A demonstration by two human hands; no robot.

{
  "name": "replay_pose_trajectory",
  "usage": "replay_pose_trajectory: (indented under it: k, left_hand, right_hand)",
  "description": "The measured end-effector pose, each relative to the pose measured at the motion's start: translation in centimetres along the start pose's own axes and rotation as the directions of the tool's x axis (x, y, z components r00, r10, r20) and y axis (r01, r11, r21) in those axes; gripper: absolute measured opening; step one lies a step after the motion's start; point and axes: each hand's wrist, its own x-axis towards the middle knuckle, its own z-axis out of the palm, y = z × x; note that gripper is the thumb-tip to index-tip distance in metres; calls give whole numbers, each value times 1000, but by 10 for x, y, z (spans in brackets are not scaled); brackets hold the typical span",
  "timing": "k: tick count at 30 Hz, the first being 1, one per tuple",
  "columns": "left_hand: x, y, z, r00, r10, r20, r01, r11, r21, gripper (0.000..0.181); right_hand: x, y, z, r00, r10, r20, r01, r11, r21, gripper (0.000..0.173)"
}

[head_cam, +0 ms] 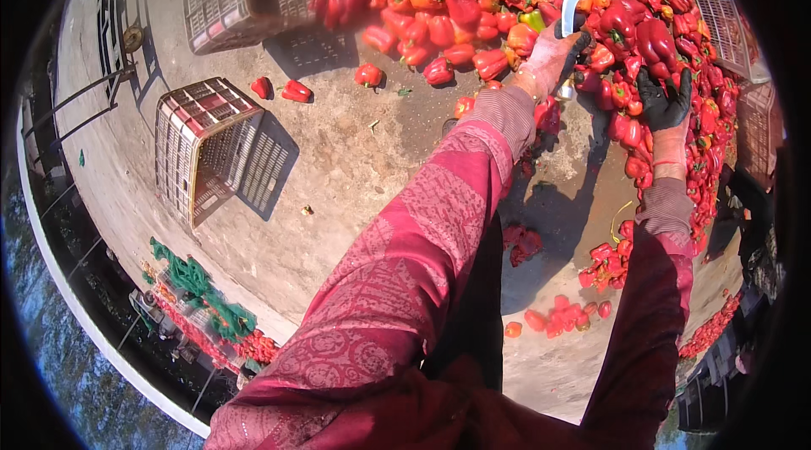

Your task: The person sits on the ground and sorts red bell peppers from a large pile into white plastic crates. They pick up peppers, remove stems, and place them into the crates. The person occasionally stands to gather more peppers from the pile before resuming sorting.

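My left hand [559, 51], in a dark-palmed glove, grips a tool with a pale blue curved band [573, 10]. A short shiny metal piece [566, 90] shows below that hand, probably part of the same tool. My right hand [664, 98], in a black glove, has its fingers spread over the pile of red bell peppers [703, 108]. A large red bell pepper [656, 43] lies right at its fingertips; whether they touch it, I cannot tell.
A plastic crate [209, 140] lies on its side on the concrete floor [342, 152]. A larger crate [215, 0] stands beyond it, with more crates [728, 32] at far right. Loose peppers [296, 91] and pepper pieces [561, 317] dot the floor. Green netting [196, 282] lies at lower left.
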Motion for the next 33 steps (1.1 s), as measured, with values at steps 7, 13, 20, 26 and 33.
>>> replay_pose_trajectory:
  k: [7, 13, 20, 26, 33]
  left_hand:
    - [-116, 24, -212, 876, -204, -437, 283, 951, 123, 28]
    - [-237, 45, -428, 433, -85, -897, 290, 956, 50, 39]
    - [-251, 48, -623, 240, 41, -970, 328, 937, 121, 67]
    - [-206, 18, -683, 206, -137, -969, 235, 968, -87, 44]
    - [-241, -11, -715, 355, -66, -932, -55, 994, -92, 43]
  right_hand:
    - [24, 130, -49, 977, 210, 39, -155, 820, -551, 46]
    - [-29, 332, -35, 819, 573, -29, -270, 341, -900, 39]
    - [-6, 504, 37, 788, 616, 28, -154, 241, -958, 46]
    - [90, 560, 198, 695, 39, 718, 705, -234, -670, 72]
    - [165, 617, 274, 494, 399, 773, 780, -595, -191, 84]
